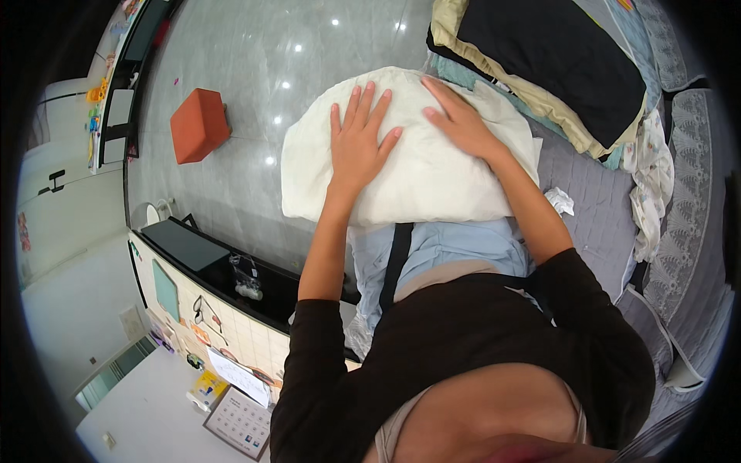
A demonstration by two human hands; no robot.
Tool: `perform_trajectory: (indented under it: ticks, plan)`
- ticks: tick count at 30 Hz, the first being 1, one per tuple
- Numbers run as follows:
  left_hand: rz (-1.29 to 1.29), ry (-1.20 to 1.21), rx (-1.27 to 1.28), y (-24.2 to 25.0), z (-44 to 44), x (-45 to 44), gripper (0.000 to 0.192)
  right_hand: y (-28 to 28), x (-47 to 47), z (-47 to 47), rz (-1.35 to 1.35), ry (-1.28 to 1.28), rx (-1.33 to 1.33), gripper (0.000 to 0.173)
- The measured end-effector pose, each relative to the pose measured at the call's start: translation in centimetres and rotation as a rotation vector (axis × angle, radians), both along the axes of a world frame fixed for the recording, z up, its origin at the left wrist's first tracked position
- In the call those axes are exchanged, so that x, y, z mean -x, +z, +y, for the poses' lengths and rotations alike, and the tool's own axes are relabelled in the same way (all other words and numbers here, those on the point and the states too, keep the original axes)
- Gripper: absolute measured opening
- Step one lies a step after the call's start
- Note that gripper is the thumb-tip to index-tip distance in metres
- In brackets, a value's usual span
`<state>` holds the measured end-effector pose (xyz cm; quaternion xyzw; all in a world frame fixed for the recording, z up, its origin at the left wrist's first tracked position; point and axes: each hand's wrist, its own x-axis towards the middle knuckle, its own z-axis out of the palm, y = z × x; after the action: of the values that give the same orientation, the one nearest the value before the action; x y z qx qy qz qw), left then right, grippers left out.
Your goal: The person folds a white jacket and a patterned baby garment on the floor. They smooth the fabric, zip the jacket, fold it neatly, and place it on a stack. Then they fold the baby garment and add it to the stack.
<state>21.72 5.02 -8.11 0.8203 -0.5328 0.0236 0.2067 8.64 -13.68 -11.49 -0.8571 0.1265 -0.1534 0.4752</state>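
A folded piece of cream-white fabric lies across my lap, over light blue trousers. My left hand rests flat on its left half, fingers spread and pointing away from me. On the right half lies my right hand, palm down and angled inward, its fingertips near the far edge. Neither hand grips the cloth. A black strap runs down over the trousers below the fabric.
Dark folded cloth with a beige border is piled at the upper right on the grey quilted sofa. Crumpled white tissue lies there. An orange stool stands on the grey tiled floor. A low black cabinet is at left.
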Motion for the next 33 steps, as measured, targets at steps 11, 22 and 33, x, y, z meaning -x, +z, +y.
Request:
perform_trajectory:
  ticks: [11, 22, 33]
  plan:
    - [0.916, 0.305, 0.364, -5.5, 4.8, -5.2, 0.064, -3.0, 4.3, -0.7, -0.157, -0.007, -0.128, 0.045]
    - [0.488, 0.922, 0.284, -7.4, 20.9, 1.7, 0.051, 5.2, -1.7, -0.7, -0.138, -0.001, 0.155, 0.056]
    - [1.28, 0.42, 0.261, 3.9, 10.5, 14.4, 0.058, 7.2, -14.7, -1.7, 0.689, 0.533, 0.162, 0.083]
